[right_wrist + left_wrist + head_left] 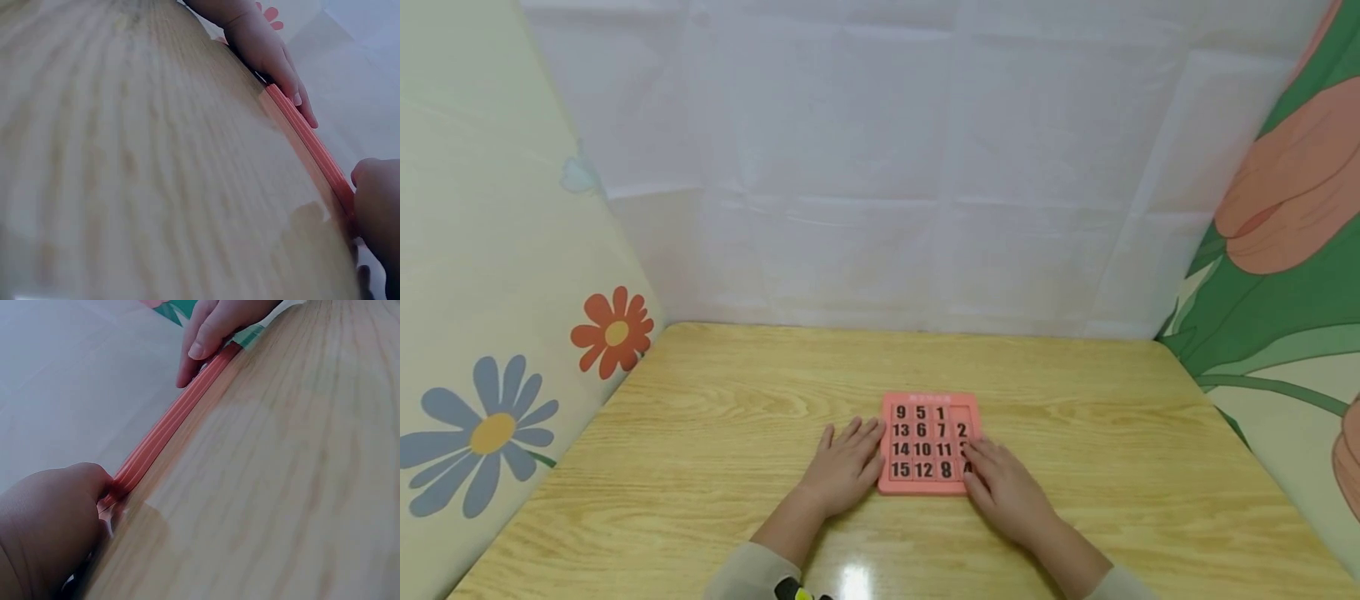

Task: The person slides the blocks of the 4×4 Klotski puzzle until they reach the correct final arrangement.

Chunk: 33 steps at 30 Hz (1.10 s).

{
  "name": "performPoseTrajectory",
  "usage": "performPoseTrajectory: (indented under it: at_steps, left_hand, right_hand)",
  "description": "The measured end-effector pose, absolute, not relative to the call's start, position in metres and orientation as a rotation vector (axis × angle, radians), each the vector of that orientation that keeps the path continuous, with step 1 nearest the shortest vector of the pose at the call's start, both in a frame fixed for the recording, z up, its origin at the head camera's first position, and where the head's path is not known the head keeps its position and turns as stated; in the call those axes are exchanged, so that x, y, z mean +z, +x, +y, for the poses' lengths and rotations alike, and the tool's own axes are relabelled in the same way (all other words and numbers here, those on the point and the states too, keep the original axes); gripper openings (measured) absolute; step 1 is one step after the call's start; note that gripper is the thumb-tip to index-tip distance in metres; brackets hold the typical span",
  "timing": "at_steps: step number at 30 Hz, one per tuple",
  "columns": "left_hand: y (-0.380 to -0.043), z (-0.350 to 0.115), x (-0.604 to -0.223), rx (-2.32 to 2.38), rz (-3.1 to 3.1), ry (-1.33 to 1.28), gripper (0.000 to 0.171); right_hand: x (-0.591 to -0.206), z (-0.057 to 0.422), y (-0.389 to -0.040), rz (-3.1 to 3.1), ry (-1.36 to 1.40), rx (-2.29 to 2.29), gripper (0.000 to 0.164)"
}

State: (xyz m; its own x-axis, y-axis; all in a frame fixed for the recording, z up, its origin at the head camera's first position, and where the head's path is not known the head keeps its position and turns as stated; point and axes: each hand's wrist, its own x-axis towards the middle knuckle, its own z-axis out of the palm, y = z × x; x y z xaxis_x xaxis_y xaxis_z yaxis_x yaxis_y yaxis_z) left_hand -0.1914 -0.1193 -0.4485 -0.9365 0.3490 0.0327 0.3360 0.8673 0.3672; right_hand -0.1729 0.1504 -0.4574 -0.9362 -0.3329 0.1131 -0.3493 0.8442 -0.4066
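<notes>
A pink number slide puzzle [930, 493] lies flat on the table, with black numbers on its tiles. Its top-right slot holds no tile; 9, 5 and 1 fill the rest of that row. My left hand [844, 471] lies along the puzzle's left edge, fingers extended and touching the frame. Over the right-hand column rests my right hand [1011, 492], its fingertips on the tiles below the 2, partly covering the lower ones. In the left wrist view the puzzle's side [165, 428] shows edge-on between both hands. The right wrist view also has the frame's edge [306, 134] low against the tabletop.
The wood-grain table [737, 383] reaches back to a creased white sheet [880, 167]. Flower-printed cloth [490, 208] hangs at the left, and a tulip-printed one [1292, 308] at the right.
</notes>
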Motion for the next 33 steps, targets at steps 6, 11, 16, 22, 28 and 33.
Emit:
performPoseTrajectory:
  at_steps: [6,11,16,22,28,33]
  left_hand:
    - [-0.190,-0.119,-0.447,0.578,2.999,0.552,0.053]
    - [-0.191,-0.118,-0.447,0.574,2.998,0.557,0.053]
    - [-0.191,-0.119,-0.448,0.565,3.008,0.552,0.054]
    - [-0.192,-0.119,-0.448,0.579,3.002,0.536,0.054]
    - [-0.191,-0.119,-0.448,0.581,2.998,0.546,0.054]
    - [-0.192,-0.119,-0.449,0.571,3.003,0.550,0.054]
  right_hand:
    - [-0.456,0.154,-0.161,-2.951,0.579,0.669,0.045]
    - [-0.456,0.159,-0.149,-2.919,0.631,0.670,0.043]
    - [-0.458,0.161,-0.142,-2.925,0.655,0.657,0.044]
    - [-0.460,0.161,-0.143,-2.900,0.666,0.634,0.044]
    - [-0.460,0.159,-0.148,-2.882,0.661,0.622,0.044]
    - [-0.459,0.158,-0.152,-2.871,0.653,0.627,0.044]
